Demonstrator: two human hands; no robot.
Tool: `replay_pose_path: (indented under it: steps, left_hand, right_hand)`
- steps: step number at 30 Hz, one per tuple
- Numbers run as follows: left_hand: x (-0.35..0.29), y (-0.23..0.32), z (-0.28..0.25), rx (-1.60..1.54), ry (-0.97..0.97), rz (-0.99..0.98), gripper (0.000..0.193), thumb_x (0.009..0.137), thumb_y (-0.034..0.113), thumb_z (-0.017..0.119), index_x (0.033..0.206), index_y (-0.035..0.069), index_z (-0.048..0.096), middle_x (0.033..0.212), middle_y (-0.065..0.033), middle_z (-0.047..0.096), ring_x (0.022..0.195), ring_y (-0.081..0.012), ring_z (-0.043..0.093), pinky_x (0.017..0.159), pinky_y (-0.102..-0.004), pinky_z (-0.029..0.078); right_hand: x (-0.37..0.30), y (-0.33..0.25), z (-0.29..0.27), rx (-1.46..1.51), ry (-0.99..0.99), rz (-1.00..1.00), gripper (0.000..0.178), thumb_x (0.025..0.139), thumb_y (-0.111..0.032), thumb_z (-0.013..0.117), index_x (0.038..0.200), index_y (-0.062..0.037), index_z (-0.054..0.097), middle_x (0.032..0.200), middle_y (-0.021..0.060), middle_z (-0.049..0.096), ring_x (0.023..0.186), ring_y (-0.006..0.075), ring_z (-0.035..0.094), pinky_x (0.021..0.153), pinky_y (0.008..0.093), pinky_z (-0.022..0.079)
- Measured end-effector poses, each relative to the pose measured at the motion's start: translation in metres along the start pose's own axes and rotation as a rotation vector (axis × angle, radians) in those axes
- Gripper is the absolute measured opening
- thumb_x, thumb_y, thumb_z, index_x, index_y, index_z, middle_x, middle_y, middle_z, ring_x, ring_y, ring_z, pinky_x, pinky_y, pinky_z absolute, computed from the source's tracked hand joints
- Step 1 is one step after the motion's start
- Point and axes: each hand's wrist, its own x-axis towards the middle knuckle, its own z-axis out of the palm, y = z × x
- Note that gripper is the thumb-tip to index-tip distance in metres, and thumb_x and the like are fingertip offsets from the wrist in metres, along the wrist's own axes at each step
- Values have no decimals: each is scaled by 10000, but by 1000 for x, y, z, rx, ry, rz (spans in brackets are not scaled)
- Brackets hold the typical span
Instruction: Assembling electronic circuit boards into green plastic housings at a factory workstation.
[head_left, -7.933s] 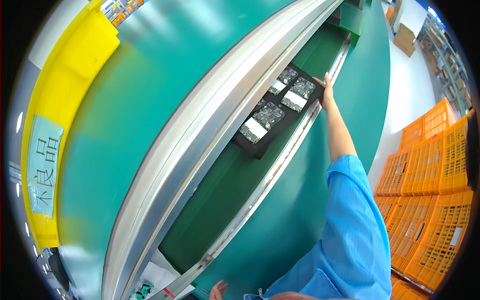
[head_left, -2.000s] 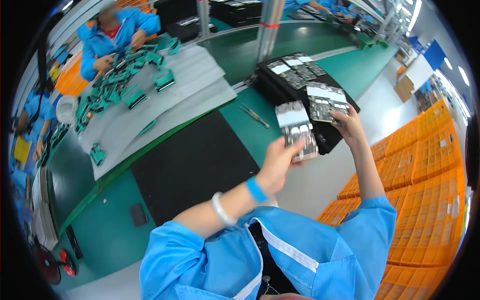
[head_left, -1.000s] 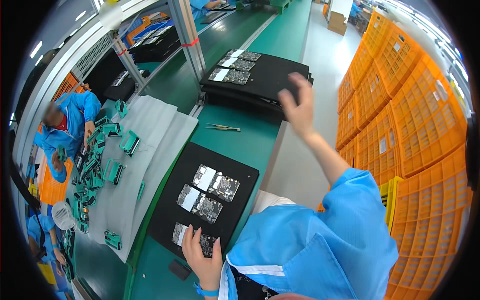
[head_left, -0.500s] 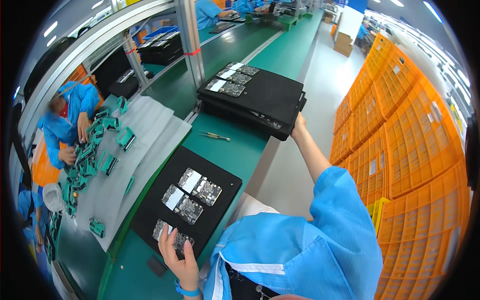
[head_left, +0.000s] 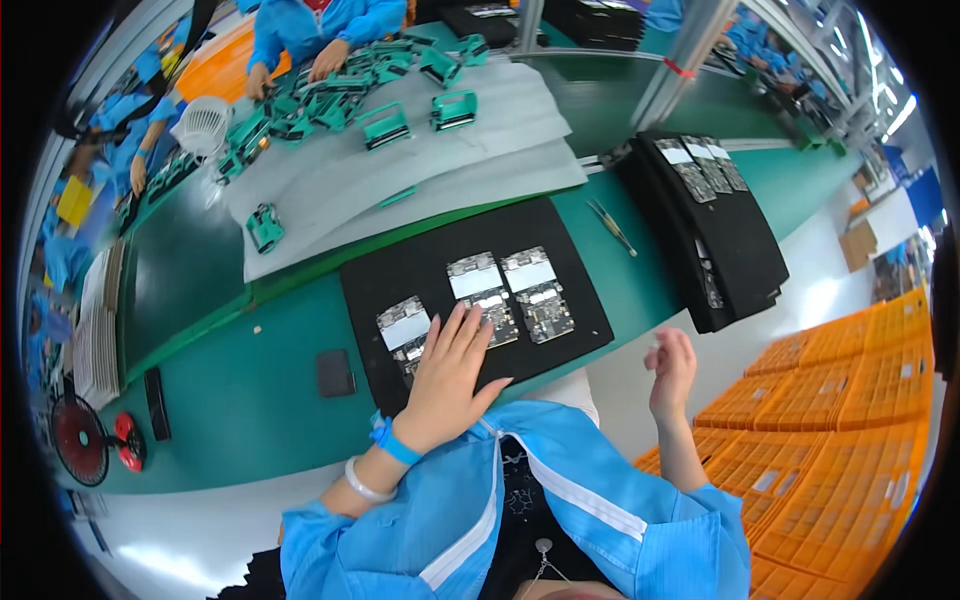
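Observation:
My left hand (head_left: 448,372) lies with fingers stretched over a black sheet (head_left: 372,268) on the green bench. Its fingertips cover the lower parts of the left circuit board (head_left: 403,328) and the middle circuit board (head_left: 474,277). To their right, another circuit board (head_left: 540,292) lies uncovered. All three have a whitish band across them. My right hand (head_left: 672,372) is off the bench's front edge, its fingers loosely curled and nothing visible in them. Beyond it, a stack of black sheets (head_left: 745,250) carries three more circuit boards (head_left: 700,168) on top.
Tweezers (head_left: 612,228) lie between the sheet and the stack. A small dark grey block (head_left: 335,373), a phone-like black object (head_left: 157,404) and a fan (head_left: 80,440) are leftward. Across the bench, a co-worker's hands (head_left: 328,62) handle green parts (head_left: 385,125). Orange crates (head_left: 830,430) stand right.
My right hand has let go of the stack and come back toward my body. My left hand has moved from the end board toward the middle one. The view has turned left.

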Motion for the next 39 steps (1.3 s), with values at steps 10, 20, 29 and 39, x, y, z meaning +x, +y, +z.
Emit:
replay_pose_path:
  steps: [10,20,29,39]
  left_hand:
    - [-1,-12,23,102,16,-34,754,854,380,679,1387,-94,433,1474,-260,402,1415,-392,330,1173,-516,234]
    - [33,-9,27,68,68,38,780,816,400,714,1368,-86,454,1490,-263,367,1403,-398,332,1159,-527,259]
    - [67,-16,57,2,108,64,709,787,324,761,1284,-105,493,1379,-275,484,1350,-405,406,1171,-507,265]
    - [79,-24,56,-54,78,74,724,735,303,812,1245,-105,497,1356,-292,497,1332,-411,423,1178,-495,262]
  right_hand:
    - [154,8,118,-1471,-30,-667,504,863,-282,710,1289,-49,571,1199,155,576,1136,370,544,820,501,508]
    - [140,-8,126,-768,-183,-621,177,948,-96,626,1070,30,653,809,31,627,683,81,583,592,259,472]
    - [54,-3,167,-1219,-465,-756,318,869,-84,621,1182,-30,632,840,166,608,669,355,651,599,435,541]
    - [54,0,176,-1257,-494,-716,346,865,-59,614,1208,-36,643,849,166,572,644,346,618,589,428,523]
